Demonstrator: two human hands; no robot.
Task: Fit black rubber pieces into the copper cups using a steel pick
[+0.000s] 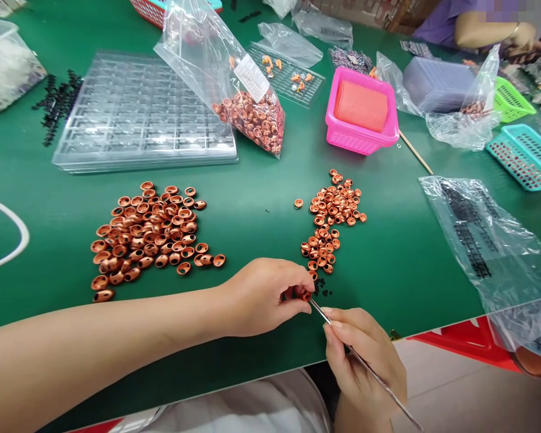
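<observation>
My left hand pinches a small copper-coloured ring piece between thumb and fingers near the table's front edge. In my right hand is a thin metal tool, held like a pen, with its tip at that copper piece. Small black bits lie just beyond my fingertips. A pile of copper pieces spreads behind my hands, and a larger pile of copper pieces lies to the left, beyond my left forearm.
Stacked clear trays and a bag of copper pieces are at the back. A pink basket holds a red block. On the right are a plastic bag with black parts and a blue basket. Another person's arm is at top right.
</observation>
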